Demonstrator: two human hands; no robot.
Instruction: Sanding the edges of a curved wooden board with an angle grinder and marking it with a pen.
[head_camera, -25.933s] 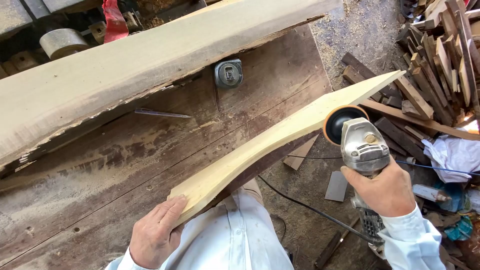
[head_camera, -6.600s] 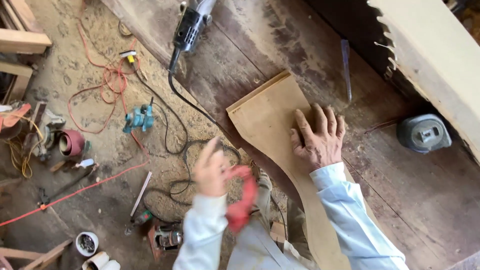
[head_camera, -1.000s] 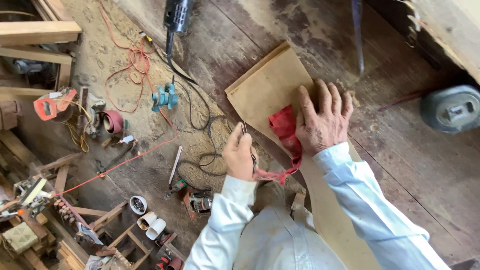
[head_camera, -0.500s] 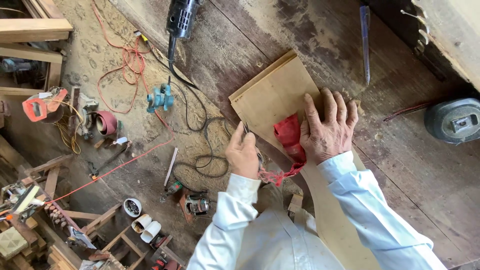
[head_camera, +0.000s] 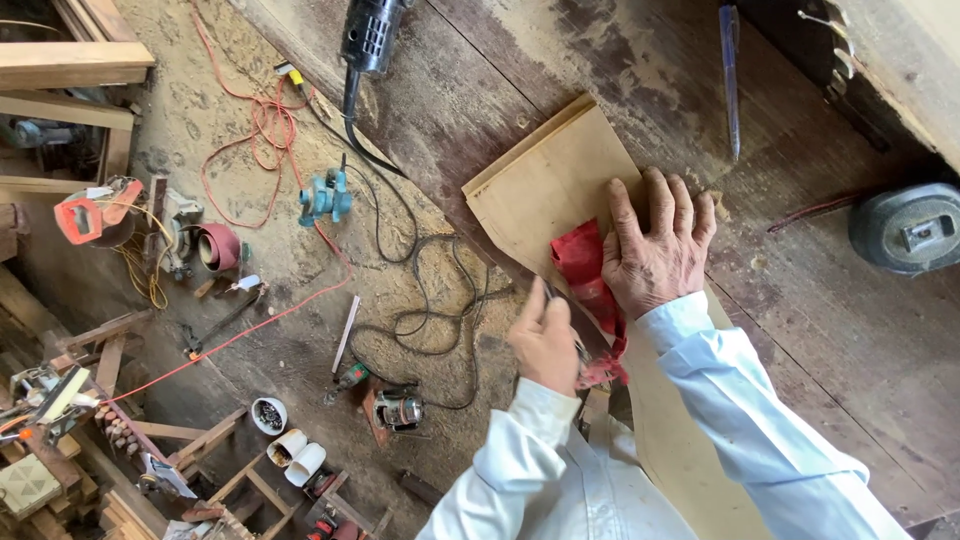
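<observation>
Red cloth (head_camera: 585, 262) lies on the pale board (head_camera: 548, 190); right hand (head_camera: 655, 250) presses it, fingers spread flat. Left hand (head_camera: 545, 340), beside the board's edge, pinches the cloth's lower end.

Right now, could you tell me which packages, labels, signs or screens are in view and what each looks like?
Label plate: small pale rectangle on top of the round grey tool, at the right edge of the workbench.
Small box: bottom left corner among the clutter, squarish, pale yellow-green with a grid pattern.
No signs or screens show.
</observation>
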